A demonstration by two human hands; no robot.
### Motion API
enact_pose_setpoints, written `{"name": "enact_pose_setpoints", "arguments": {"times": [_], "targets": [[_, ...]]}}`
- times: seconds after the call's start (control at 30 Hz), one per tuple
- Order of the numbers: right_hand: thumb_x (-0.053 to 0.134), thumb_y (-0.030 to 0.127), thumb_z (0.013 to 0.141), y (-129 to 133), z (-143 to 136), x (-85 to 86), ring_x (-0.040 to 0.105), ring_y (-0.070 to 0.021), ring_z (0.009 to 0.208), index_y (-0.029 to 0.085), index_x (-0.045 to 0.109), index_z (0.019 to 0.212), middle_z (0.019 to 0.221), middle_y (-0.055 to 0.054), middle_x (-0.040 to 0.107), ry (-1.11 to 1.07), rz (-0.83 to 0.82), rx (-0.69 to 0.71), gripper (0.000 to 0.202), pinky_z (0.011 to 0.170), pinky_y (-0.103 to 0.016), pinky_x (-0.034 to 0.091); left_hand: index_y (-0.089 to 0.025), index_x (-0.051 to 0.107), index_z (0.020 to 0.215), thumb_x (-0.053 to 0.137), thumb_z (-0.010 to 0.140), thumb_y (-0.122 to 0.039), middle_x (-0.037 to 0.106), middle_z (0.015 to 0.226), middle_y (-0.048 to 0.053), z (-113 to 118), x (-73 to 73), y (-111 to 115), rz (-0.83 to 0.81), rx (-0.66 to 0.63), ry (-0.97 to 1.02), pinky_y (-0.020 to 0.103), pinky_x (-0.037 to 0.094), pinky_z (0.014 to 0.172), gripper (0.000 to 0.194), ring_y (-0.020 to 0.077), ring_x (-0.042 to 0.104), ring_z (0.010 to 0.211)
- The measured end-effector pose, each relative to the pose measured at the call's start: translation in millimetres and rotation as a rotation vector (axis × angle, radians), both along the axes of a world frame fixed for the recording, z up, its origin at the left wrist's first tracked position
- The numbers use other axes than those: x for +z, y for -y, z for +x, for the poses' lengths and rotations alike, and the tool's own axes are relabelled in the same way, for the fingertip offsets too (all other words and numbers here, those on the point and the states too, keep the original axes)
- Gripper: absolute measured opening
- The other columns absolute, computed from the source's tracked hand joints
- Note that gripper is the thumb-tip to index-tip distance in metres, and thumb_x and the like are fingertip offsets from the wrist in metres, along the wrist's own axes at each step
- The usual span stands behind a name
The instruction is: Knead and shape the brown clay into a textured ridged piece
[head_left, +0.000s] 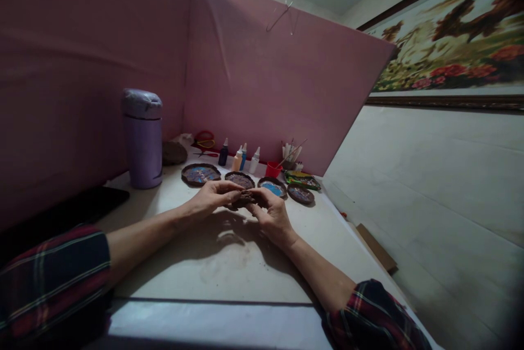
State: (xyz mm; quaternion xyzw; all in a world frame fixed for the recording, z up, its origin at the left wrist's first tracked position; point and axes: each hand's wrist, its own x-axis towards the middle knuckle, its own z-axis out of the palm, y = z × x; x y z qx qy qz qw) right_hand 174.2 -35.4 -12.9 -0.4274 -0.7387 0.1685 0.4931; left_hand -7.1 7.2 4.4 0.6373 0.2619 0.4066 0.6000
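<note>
A lump of dark brown clay (pixel 244 200) is pinched between both hands above the white table. My left hand (pixel 213 197) holds its left side, with thumb and fingers closed on it. On the right side my right hand (pixel 272 214) grips the same lump, thumb below and fingers on top. Just behind the hands lie round brown clay dishes with coloured insides: one at the left (pixel 201 175), one in the middle (pixel 239 179), one with bright blue (pixel 272 188) and one at the right (pixel 301 194). The fingers partly cover the clay lump.
A purple tumbler (pixel 143 142) stands at the left beside a brown clay block (pixel 174 153). Farther back are red-handled scissors (pixel 204 140), several paint bottles (pixel 238 159), a red cup (pixel 273 169) and a holder with pens (pixel 290 156). Pink panels (pixel 278 82) border the table (pixel 229 279).
</note>
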Motion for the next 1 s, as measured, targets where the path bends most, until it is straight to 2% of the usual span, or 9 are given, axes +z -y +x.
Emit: {"name": "enact_pose_setpoints", "arguments": {"times": [0.3,0.53,0.73,0.87,1.0], "targets": [[0.061,0.021,0.079,4.6,-1.4,5.0,0.058,-0.0176,0.080,0.020,0.064,0.099,0.091,-0.006,0.064,0.107,0.111,0.006,0.019,0.071,-0.030,0.046,-0.010,0.068,0.079,0.077,0.062,-0.030,0.065,0.068,0.004,0.2,2.1,1.9,-0.018,-0.025,-0.018,0.025,0.044,0.063,0.028,0.0118,0.056,0.062],[0.061,0.019,0.080,5.0,-1.0,6.3,0.058,-0.0178,0.084,0.020,0.063,0.101,0.091,-0.006,0.063,0.131,0.101,0.005,0.021,0.075,-0.031,0.046,-0.010,0.064,0.084,0.069,0.071,-0.036,0.063,0.072,0.003,2.0,-1.0,2.9,0.066,-0.029,-0.038,0.023,0.042,0.063,0.030,0.0112,0.056,0.066],[0.062,0.018,0.078,1.4,1.0,2.7,0.057,-0.0170,0.080,0.019,0.064,0.102,0.090,-0.005,0.063,0.166,0.122,0.022,0.025,0.070,-0.029,0.046,-0.010,0.062,0.082,0.067,0.072,-0.037,0.060,0.070,0.002,2.3,-1.5,4.1,0.185,-0.032,-0.117,0.023,0.039,0.060,0.029,0.0109,0.053,0.063],[0.063,0.017,0.076,-0.1,1.8,1.2,0.057,-0.0173,0.081,0.020,0.063,0.103,0.090,-0.005,0.063,0.166,0.111,0.014,0.028,0.069,-0.029,0.046,-0.010,0.063,0.084,0.067,0.073,-0.035,0.062,0.073,0.003,1.9,-1.0,3.7,0.163,-0.038,-0.106,0.024,0.040,0.061,0.028,0.0115,0.054,0.065],[0.063,0.021,0.078,1.2,0.5,3.6,0.056,-0.0168,0.079,0.020,0.064,0.099,0.088,-0.005,0.062,0.155,0.120,0.014,0.021,0.067,-0.029,0.046,-0.010,0.063,0.082,0.069,0.071,-0.036,0.063,0.070,0.003,2.2,-4.3,0.1,0.132,-0.022,-0.085,0.024,0.040,0.061,0.028,0.0121,0.055,0.064]]}}
